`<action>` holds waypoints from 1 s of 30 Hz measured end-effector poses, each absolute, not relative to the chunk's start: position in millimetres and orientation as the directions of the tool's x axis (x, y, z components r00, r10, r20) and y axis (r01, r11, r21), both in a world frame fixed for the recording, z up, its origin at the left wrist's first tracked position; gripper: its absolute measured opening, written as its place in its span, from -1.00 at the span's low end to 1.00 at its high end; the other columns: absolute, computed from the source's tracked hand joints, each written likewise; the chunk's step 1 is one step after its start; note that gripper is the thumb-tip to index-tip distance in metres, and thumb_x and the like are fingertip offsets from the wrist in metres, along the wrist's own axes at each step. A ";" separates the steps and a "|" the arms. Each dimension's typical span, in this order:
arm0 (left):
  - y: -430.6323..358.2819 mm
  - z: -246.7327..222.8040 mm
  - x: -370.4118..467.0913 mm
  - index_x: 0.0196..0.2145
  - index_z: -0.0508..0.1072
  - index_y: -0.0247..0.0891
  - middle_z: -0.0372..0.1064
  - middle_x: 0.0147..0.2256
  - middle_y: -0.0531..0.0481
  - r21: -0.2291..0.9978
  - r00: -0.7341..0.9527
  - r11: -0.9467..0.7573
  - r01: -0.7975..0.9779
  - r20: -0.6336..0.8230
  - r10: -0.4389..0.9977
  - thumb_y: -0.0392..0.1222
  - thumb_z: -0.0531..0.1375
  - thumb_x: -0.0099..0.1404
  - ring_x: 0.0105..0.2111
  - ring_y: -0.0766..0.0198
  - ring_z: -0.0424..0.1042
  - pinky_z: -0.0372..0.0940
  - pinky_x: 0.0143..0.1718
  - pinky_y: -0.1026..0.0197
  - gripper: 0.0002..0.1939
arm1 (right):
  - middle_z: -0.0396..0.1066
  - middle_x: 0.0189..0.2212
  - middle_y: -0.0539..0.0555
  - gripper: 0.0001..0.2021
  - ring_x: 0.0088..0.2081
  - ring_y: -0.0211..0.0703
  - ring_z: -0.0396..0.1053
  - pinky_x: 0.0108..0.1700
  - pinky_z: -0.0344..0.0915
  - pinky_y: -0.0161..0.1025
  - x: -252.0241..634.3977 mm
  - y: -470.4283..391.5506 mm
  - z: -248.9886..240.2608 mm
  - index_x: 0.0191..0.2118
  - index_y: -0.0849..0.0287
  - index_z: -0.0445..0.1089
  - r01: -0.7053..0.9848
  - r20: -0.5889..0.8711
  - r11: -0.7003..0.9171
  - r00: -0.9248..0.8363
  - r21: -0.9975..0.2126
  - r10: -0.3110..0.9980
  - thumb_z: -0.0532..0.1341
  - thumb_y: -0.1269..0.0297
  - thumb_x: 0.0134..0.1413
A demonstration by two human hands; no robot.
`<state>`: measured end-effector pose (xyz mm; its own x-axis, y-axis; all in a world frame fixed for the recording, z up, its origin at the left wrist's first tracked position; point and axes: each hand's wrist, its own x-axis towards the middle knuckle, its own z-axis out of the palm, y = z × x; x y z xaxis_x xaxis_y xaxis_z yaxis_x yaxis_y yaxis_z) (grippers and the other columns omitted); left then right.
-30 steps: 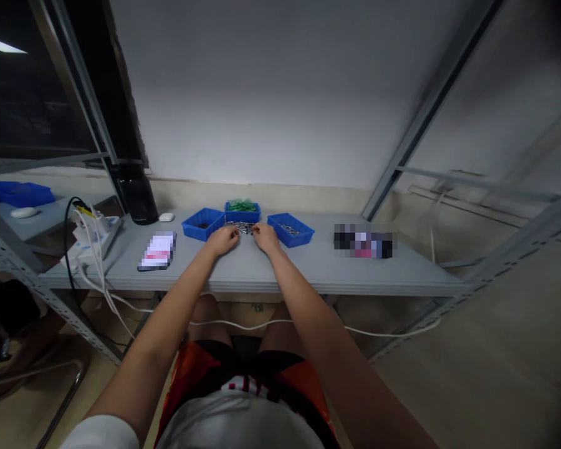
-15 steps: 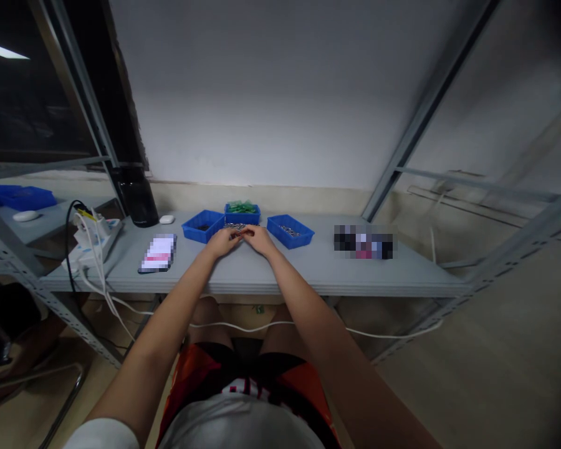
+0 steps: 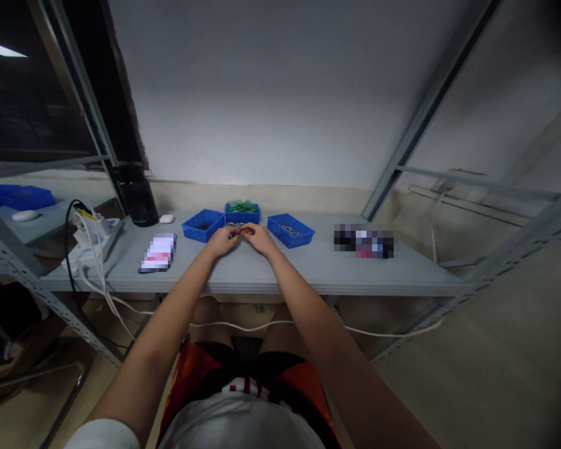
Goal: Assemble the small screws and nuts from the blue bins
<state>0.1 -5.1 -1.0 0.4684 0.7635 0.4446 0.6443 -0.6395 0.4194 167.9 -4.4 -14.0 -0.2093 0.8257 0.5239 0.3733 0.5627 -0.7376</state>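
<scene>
My left hand (image 3: 224,241) and my right hand (image 3: 257,237) meet fingertip to fingertip over the grey shelf, both closed in a pinch. Whatever they hold is too small to make out. Small metal parts (image 3: 234,224) lie just beyond my fingers. Behind them stands a blue tray (image 3: 242,217) with green pieces (image 3: 242,206). Left of my hands is a blue tray (image 3: 197,233) with dark small parts (image 3: 204,226). To the right, another blue tray (image 3: 300,240) holds small metal pieces (image 3: 289,230).
A phone (image 3: 158,252), a white case (image 3: 166,219) and a black bottle (image 3: 139,198) are on the left, beside a power strip (image 3: 91,246) with cables. A blurred-out item (image 3: 364,242) lies on the right. Metal uprights frame the grey shelf (image 3: 355,277).
My fingertips have shifted slightly and drawn a little closer together. The trays have stayed in place.
</scene>
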 end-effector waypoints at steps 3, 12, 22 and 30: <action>-4.4 -1.0 -0.7 -0.24 0.52 -0.31 0.48 -0.30 -0.10 0.435 0.432 -0.613 0.659 0.448 0.783 -0.13 0.08 0.23 -0.34 0.23 0.40 0.27 -0.24 0.23 -0.72 | 0.49 -0.29 0.10 -0.81 -0.27 -0.24 0.42 -0.13 0.30 -0.27 167.3 -7.1 -12.0 -0.25 0.25 0.45 0.373 0.549 0.594 -0.230 -0.713 0.804 0.14 0.37 0.01; -6.7 2.1 -0.9 -0.29 0.52 -0.30 0.48 -0.31 -0.13 0.423 0.343 -0.537 0.730 0.452 0.823 -0.10 0.09 0.24 -0.33 0.21 0.40 0.26 -0.24 0.22 -0.73 | 0.49 -0.29 0.07 -0.78 -0.26 -0.24 0.40 -0.09 0.28 -0.24 165.5 -10.2 -8.9 -0.24 0.20 0.45 0.452 0.552 0.589 -0.228 -0.670 0.802 0.09 0.40 0.03; -0.7 -2.1 -1.9 -0.28 0.52 -0.31 0.48 -0.30 -0.11 0.423 0.384 -0.579 0.697 0.463 0.799 -0.16 0.10 0.21 -0.34 0.23 0.40 0.28 -0.23 0.22 -0.76 | 0.48 -0.23 0.08 -0.81 -0.20 -0.23 0.40 -0.06 0.27 -0.25 170.0 -4.7 -13.6 -0.20 0.19 0.42 0.499 0.504 0.510 -0.160 -0.700 0.849 0.12 0.35 0.08; -3.8 -0.3 -1.9 -0.25 0.52 -0.31 0.49 -0.26 -0.12 0.438 0.378 -0.575 0.691 0.458 0.804 -0.17 0.10 0.22 -0.30 0.21 0.41 0.29 -0.19 0.21 -0.75 | 0.47 -0.29 0.07 -0.86 -0.26 -0.23 0.41 -0.15 0.30 -0.28 171.4 -0.9 -18.8 -0.24 0.21 0.39 0.477 0.485 0.501 -0.167 -0.722 0.859 0.17 0.33 0.06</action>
<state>-1.9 -3.8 -0.3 0.3784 0.8043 0.4582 0.6914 -0.5747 0.4377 171.4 -0.9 -18.8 -0.1668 0.8585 0.4849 0.4768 0.5007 -0.7225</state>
